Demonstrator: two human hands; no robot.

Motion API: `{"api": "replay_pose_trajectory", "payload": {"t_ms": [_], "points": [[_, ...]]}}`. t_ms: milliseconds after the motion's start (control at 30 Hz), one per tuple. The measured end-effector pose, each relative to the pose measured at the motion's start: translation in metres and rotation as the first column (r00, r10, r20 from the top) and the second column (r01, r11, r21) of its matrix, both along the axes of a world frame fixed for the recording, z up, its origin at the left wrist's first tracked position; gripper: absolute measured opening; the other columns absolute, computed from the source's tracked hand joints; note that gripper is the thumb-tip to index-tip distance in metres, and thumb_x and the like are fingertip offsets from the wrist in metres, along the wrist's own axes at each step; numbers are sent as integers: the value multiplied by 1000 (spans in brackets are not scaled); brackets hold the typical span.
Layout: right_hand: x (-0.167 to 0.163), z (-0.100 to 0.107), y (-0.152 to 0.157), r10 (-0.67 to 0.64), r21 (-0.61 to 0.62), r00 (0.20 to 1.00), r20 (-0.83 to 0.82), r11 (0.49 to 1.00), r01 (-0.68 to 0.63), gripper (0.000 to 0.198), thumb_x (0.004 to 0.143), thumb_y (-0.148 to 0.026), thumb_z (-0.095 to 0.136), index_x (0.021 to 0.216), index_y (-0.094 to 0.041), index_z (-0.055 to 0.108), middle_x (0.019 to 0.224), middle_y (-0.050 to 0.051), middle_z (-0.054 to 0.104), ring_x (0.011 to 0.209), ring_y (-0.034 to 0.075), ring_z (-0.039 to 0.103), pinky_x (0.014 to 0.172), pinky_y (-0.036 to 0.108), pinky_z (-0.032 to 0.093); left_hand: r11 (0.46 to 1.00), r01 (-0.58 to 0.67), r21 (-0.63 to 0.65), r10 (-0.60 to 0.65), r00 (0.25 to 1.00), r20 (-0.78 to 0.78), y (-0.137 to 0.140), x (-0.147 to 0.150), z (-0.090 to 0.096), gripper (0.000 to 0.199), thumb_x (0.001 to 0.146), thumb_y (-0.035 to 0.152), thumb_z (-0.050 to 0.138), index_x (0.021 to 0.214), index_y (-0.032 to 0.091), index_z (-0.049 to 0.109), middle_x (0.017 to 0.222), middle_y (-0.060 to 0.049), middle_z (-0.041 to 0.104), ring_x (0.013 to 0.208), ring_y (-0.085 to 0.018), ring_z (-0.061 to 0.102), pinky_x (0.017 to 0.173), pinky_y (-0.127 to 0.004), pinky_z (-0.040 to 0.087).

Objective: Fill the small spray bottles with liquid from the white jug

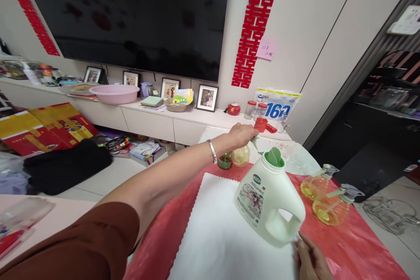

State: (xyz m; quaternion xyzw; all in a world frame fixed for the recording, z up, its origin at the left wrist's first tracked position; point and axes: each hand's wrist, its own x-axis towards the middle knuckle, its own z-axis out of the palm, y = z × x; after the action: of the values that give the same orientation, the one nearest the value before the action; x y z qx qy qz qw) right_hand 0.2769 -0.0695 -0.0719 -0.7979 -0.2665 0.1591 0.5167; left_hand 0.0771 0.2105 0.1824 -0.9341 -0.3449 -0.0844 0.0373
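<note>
My left hand (242, 135), with a silver bangle on its wrist, reaches across the table, its fingers closed. A pale green piece (255, 141) shows below the fingertips; its kind is mostly hidden. Just under this hand stand a round clear bottle (241, 156) and a dark green glass container (225, 161). A pale green detergent jug (252, 192) stands upright on a white sheet (210, 236), uncapped, with a green spout (274, 157) in its mouth. My right hand (310, 257) rests low beside the jug's base, fingers apart, partly cut off by the frame.
Two pump bottles (331, 208) with yellow liquid stand right on the red table cover (367, 249). Beyond are red-lidded jars (250, 110), a red lid-like item (260, 124) and a plastic bag (278, 105). A low cabinet (190, 129) holds photo frames and a pink basin (114, 95).
</note>
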Motion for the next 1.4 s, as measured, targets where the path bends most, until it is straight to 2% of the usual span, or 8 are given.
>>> {"api": "replay_pose_trajectory", "payload": {"t_ms": [200, 367, 633, 767, 900, 1133, 1300, 1400], "points": [[15, 1, -1, 10, -49, 999, -49, 999, -13, 91, 59, -81, 59, 120, -14, 69, 87, 6, 68, 88, 27, 63, 82, 36, 48, 999, -20, 50, 14, 994, 113, -20, -36, 34, 37, 88, 3, 50, 115, 22, 68, 111, -9, 71, 106, -29, 67, 79, -34, 45], [-2, 11, -2, -59, 97, 995, -83, 993, 67, 78, 60, -74, 65, 108, -13, 70, 85, 7, 66, 83, 23, 61, 77, 33, 45, 999, 23, -26, -14, 951, 309, -44, -83, 40, 35, 88, 4, 55, 118, 19, 67, 113, -7, 72, 111, -26, 67, 89, -33, 48], [-16, 28, -10, -76, 491, 984, -162, 859, 147, 75, 62, -65, 84, 109, -10, 63, 83, 2, 59, 66, 12, 52, 65, 26, 45, 918, 203, -341, 50, 793, 607, -103, -155, -15, 27, 90, 16, 54, 113, 19, 69, 103, -2, 74, 93, -16, 69, 86, -28, 52], [-53, 60, -38, 263, 479, 954, -144, 862, -165, 63, 71, -50, 90, 117, -13, 69, 110, 12, 66, 91, 21, 65, 80, 29, 54, 828, 283, -485, 149, 722, 676, -127, -163, -44, 28, 89, 20, 57, 113, 19, 72, 104, -3, 74, 92, -16, 70, 81, -28, 54], [-114, 76, -45, 680, 428, 696, -230, 713, -555, 74, 82, -49, 87, 146, -24, 57, 151, 13, 45, 134, 32, 51, 106, 43, 53, 733, 390, -557, 208, 651, 730, -149, -149, -55, 31, 89, 22, 59, 116, 19, 73, 103, -4, 75, 96, -18, 69, 84, -31, 56], [-174, 70, -34, 787, 592, 293, -543, 607, -530, 106, 71, -54, 96, 158, -32, 40, 155, 12, 39, 138, 33, 45, 108, 46, 48, 619, 466, -632, 362, 545, 756, -170, -136, -77, 30, 90, 24, 65, 118, 19, 73, 111, -6, 76, 102, -19, 69, 94, -35, 55], [-171, 55, -42, 797, 709, 94, -597, 579, -404, 82, 76, -61, 87, 145, -28, 57, 142, 15, 53, 124, 33, 58, 100, 42, 52, 356, 698, -622, 639, 304, 707, -176, -147, -108, 59, 86, 45, 78, 137, 20, 62, 133, -14, 70, 109, -22, 70, 102, -40, 51], [-175, 53, -45, 793, 743, -44, -608, 549, -384, 83, 77, -70, 82, 142, -25, 59, 137, 16, 57, 116, 33, 63, 96, 42, 54, 162, 797, -581, 655, 353, 668, -189, -149, -120, 60, 79, 48, 85, 129, 19, 68, 136, -17, 69, 121, -30, 67, 107, -44, 47]]}}
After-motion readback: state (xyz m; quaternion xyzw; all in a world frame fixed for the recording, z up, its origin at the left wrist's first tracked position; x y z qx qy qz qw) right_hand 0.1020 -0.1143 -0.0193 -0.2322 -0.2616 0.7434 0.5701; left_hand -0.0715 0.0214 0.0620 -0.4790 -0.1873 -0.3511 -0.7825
